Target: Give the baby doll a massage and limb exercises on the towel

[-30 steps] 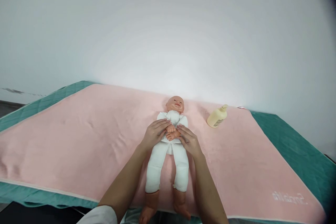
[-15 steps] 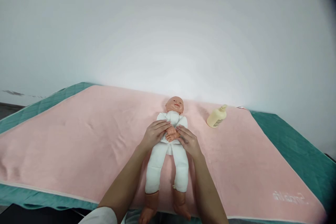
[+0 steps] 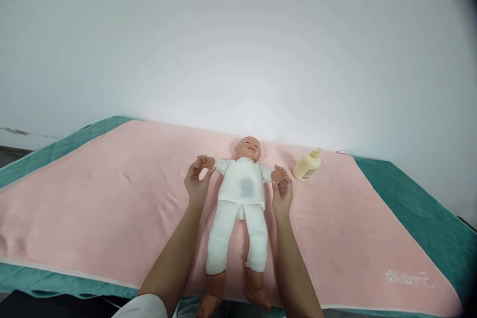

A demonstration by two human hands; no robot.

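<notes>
A baby doll (image 3: 241, 181) in a white cloth body lies on its back, head away from me, its bare feet toward me. Both of its arms are stretched out sideways. My left hand (image 3: 197, 184) has its fingers curled round the doll's hand on the left. On the other side, my right hand (image 3: 282, 196) grips the doll's hand on the right, which shows above my fingers. A grey square patch is visible on the doll's chest.
The doll lies on a pink blanket (image 3: 346, 238) over a green quilted cover (image 3: 417, 203). A pale yellow pump bottle (image 3: 307, 165) stands right of the doll. Behind the bed rises a white wall (image 3: 238, 49).
My hands have moved apart, spreading the doll's arms from crossed over its chest out to both sides. The grey patch on the chest is now uncovered.
</notes>
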